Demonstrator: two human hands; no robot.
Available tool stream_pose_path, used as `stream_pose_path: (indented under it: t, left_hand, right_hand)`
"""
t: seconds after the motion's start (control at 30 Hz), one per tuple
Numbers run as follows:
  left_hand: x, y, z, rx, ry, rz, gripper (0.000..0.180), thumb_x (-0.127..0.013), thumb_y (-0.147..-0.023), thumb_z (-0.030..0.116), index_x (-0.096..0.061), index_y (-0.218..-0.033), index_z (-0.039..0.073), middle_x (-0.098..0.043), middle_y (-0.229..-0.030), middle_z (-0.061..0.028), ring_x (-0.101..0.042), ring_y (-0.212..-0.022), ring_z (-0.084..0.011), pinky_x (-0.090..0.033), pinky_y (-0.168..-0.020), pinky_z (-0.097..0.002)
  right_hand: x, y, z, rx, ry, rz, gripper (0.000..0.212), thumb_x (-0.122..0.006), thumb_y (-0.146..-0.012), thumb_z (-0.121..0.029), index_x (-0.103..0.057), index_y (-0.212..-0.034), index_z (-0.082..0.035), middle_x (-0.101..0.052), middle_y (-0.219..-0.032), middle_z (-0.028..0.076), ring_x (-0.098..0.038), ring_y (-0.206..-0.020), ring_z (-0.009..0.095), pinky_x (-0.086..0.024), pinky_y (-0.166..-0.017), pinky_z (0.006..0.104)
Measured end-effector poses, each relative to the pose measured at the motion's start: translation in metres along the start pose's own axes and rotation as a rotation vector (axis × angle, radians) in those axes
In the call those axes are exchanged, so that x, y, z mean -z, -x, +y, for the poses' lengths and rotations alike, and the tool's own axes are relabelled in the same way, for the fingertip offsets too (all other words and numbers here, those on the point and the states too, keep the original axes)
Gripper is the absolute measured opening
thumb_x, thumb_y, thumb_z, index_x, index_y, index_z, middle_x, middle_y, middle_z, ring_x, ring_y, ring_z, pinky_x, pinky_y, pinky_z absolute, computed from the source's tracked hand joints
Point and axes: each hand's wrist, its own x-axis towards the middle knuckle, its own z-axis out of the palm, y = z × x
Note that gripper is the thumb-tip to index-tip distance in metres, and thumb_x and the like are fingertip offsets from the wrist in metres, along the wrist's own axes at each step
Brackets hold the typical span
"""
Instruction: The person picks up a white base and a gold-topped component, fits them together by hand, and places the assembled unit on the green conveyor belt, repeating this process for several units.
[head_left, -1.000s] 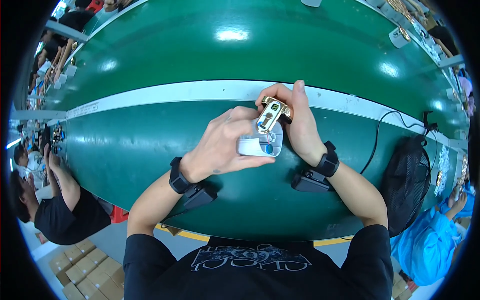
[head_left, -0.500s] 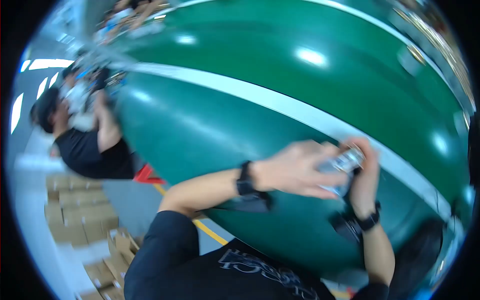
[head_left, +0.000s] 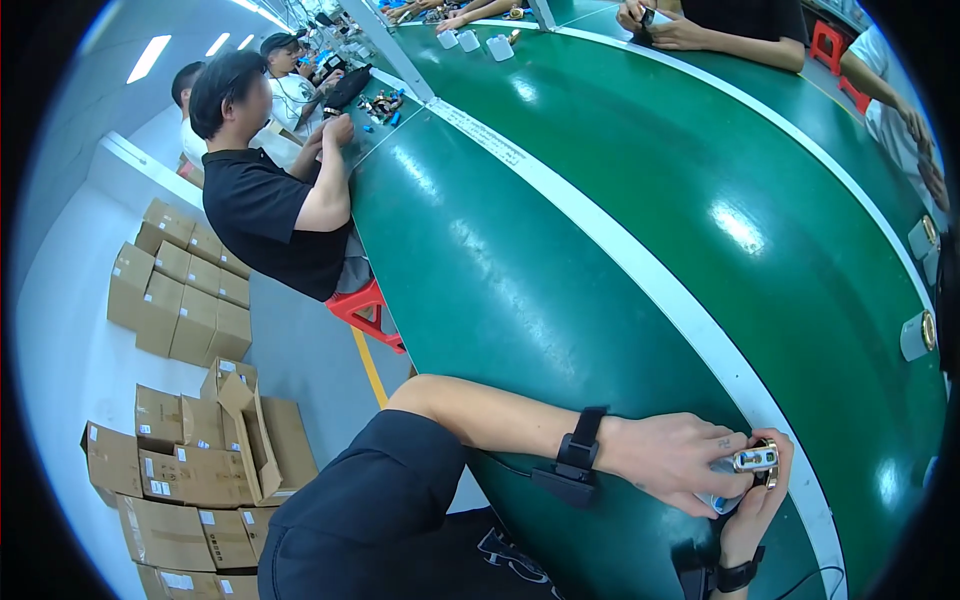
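A small whitish device with a shiny silver and gold-rimmed top (head_left: 757, 460) is held between my two hands above the near right of the green table. My left hand (head_left: 675, 458) reaches over from the left, its fingers closed on the device's pale body. From below and the right, my right hand (head_left: 752, 520) curls round it, a finger bent behind the gold-rimmed end. Most of the body is hidden by my fingers, so its exact kind cannot be told. Each wrist carries a black strap with a small box.
A white strip (head_left: 610, 240) runs along the green table (head_left: 480, 280). White gold-topped pieces (head_left: 917, 335) stand at the right edge. A co-worker in black (head_left: 270, 210) sits on a red stool (head_left: 365, 310) at far left. Cardboard boxes (head_left: 190, 480) are stacked on the floor.
The view has swung left and sharpened, so hands and device appear lower and farther right. Both hands still hold the device, whose metallic top now faces up more plainly.
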Motion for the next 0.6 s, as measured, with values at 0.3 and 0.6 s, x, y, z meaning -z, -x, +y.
stream_pose_path:
  t: [0.3,0.6]
  left_hand:
    - [0.007,-0.002,-0.007,-0.04,-0.002,0.021,0.052,-0.078,-0.08,0.05,-0.058,-0.11,0.013,-0.054,-0.114,-0.0194,-0.067,-0.081,-0.0291,-0.055,-0.052,-0.033]
    - [0.017,-0.001,-0.01,-0.039,0.062,0.003,0.054,-0.077,-0.079,0.053,-0.059,-0.108,0.011,-0.055,-0.112,-0.0193,-0.061,-0.064,-0.0258,-0.051,-0.049,-0.0317]
  right_hand:
    - [0.008,0.002,0.004,-0.11,-0.072,0.002,0.079,-0.032,-0.099,-0.073,-0.052,-0.124,-0.001,-0.052,-0.115,0.006,-0.052,-0.101,0.015,-0.042,-0.087,0.0281]
    - [0.007,-0.002,-0.005,-0.159,-0.065,-0.032,0.08,-0.033,-0.099,-0.073,-0.053,-0.122,0.001,-0.055,-0.108,0.007,-0.054,-0.094,0.015,-0.043,-0.083,0.0284]
